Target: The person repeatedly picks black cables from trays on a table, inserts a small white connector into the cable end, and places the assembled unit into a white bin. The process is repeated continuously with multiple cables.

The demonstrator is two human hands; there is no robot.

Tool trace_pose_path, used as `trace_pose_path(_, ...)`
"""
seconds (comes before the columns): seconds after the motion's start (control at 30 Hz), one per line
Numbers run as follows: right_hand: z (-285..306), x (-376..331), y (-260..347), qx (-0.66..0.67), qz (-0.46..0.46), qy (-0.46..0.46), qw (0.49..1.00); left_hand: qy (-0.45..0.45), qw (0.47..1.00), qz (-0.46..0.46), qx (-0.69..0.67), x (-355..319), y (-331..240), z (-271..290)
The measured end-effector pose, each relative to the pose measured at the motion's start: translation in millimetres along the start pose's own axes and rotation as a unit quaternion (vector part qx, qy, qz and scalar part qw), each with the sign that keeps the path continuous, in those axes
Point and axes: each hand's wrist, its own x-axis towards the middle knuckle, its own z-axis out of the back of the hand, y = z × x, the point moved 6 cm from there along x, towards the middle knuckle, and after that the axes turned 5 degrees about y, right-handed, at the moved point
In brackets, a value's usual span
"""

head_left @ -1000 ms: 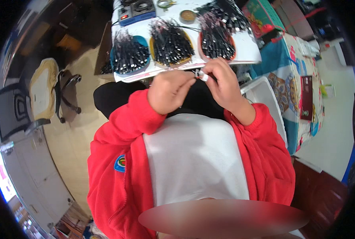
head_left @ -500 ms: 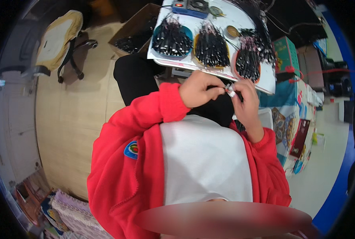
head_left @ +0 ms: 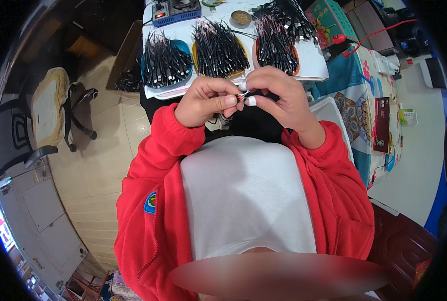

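My left hand (head_left: 203, 104) pinches a short cable end with thin red and white wires (head_left: 242, 95) between thumb and forefinger. From the other side, my right hand (head_left: 283, 98) closes thumb and forefinger on the tips of those wires; white tape wraps both fingertips. Both hands are held above my lap, at the near edge of the white table (head_left: 308, 65). Beyond them lie bundles of black cables with metal plugs: one in a blue tray (head_left: 189, 49), one in a yellow tray (head_left: 196, 59), one in an orange-red tray (head_left: 296, 62).
A blue device with a round top (head_left: 175, 11) and a small round bowl (head_left: 241, 18) stand farther back, with more black cables (head_left: 296, 22). A cardboard box (head_left: 123, 60) is at the left, a green box (head_left: 326, 22) and a white bin (head_left: 333, 118) at the right.
The view has swung, so the table and trays sit farther left. My hands still work on the thin wires; the right hand now shows its back more, with thumb and forefinger at the wire tips.
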Motion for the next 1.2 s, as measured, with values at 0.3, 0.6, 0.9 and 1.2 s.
trace_pose_path(0.3, 11.9, 6.1, -31.9, 0.007, 0.013, -0.024, 1.0, -0.048, 0.998, 0.012, -0.05, 24.7, 8.8, 14.5)
trace_pose_path(0.6, 28.4, 8.3, -38.2, -0.091, 0.048, -0.102, 0.989, -0.066, 0.977, 0.01, -0.2, 27.9, 10.6, 24.4)
trace_pose_path(0.9, 17.1, 8.1, -45.6, 0.049, -0.034, -0.115, 0.992, -0.054, 0.981, 0.004, -0.187, 24.0, 11.9, 15.6)
trace_pose_path(1.2, 12.7, 10.2, -20.3, -0.02, 0.089, -0.101, 0.991, -0.034, 0.984, 0.018, -0.175, 23.8, 19.8, 10.0)
